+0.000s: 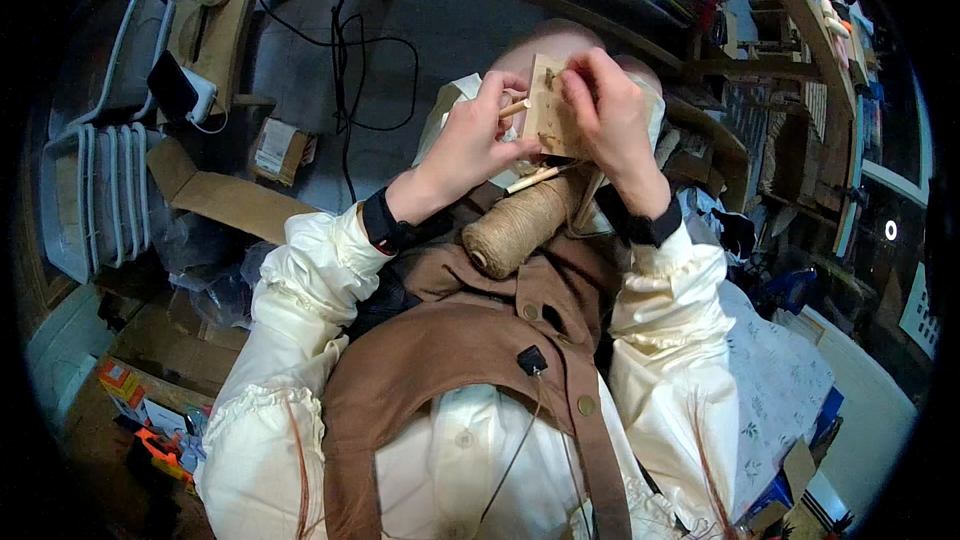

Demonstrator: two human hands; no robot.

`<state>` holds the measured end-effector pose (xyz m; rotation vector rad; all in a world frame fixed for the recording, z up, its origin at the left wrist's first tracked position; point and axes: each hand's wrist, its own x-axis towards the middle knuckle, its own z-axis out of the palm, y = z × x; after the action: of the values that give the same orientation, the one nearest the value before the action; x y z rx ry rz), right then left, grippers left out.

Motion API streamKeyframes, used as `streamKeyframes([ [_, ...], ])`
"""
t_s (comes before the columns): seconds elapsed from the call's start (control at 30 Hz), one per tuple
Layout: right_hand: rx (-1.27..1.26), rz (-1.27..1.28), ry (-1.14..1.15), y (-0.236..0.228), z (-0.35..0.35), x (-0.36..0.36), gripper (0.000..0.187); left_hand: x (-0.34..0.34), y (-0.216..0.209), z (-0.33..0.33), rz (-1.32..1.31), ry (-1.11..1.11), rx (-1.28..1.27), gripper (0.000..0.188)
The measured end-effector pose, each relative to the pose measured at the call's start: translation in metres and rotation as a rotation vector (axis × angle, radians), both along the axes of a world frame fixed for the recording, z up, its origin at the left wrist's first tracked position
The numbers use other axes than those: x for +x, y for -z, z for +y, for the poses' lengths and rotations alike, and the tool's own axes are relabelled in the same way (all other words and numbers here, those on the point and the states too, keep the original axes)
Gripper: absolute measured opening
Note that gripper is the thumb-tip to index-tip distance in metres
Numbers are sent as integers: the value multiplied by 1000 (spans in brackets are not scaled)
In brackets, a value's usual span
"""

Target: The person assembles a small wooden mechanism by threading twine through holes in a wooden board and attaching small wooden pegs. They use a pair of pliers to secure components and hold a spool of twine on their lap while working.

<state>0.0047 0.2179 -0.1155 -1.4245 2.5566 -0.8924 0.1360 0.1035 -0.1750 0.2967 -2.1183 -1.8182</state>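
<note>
A thin pale wooden board (546,122) is held up over my lap, with several small brown tufts or cord ends on its face. My left hand (468,145) grips its left edge, thumb near the lower corner. By those fingers a short wooden dowel (515,108) sticks out. At the board's upper right, my right hand (612,118) has its fingers pinched together; whatever lies between them is too small to make out. Just below rests a large cone of brown twine (515,230) on my brown apron (400,380). A pale stick (535,180) lies between cone and board.
On the left stand stacked plastic bins (100,200), an open cardboard box flap (235,192) and a wooden bench (225,30) bearing a phone (172,86). A black cable (345,90) winds over the floor ahead. Wooden shelving (790,70) and flowered cloth (770,370) are at right.
</note>
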Motion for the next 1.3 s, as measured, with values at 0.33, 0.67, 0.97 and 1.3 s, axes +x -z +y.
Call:
streamKeyframes([
  [0.33, 49, -59, 412, 7, -18, 33, 20, 0, -3, -2, -40, 20, -6, 58],
  [0.67, 242, 467, -341, 0, 5, -4, 19, 4, -12, -4, -156, 140, 25, 60],
  [0.97, 241, 723, -949, -19, -14, -51, 19, 0, -7, -6, -170, 77, 2, 57],
  [1.3, 216, 640, -1401, -18, -37, -74, 19, 0, -6, -8, -111, 91, -14, 53],
])
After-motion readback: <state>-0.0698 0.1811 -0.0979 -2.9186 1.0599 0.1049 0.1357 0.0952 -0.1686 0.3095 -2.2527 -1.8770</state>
